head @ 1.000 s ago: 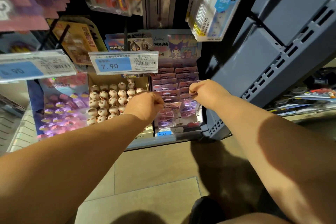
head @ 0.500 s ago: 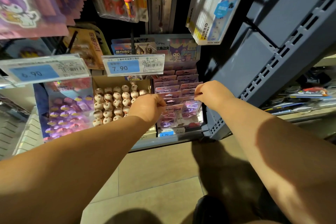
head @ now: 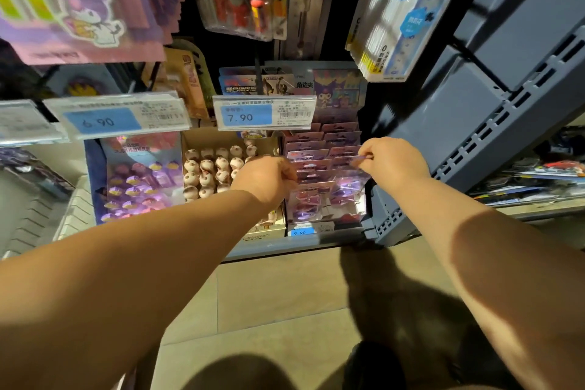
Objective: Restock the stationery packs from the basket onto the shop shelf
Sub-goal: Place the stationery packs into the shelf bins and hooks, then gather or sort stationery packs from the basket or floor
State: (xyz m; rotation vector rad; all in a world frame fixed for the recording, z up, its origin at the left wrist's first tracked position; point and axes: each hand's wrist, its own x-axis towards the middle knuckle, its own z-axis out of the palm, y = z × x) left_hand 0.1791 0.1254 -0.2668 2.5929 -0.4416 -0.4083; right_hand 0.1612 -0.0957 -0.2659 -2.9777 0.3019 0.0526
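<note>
Two hands, one stationery pack (head: 346,184), barely moved.
Left hand (head: 264,182), right hand (head: 394,165) still pinch its top at twelve o'clock; placement unfinished.

The person is showing bare forearms (head: 164,266), left grip (head: 266,179) and right grip (head: 392,165) bare too; a dark shape (head: 373,367), clothing or footwear, is showing indistinctly below.
</note>
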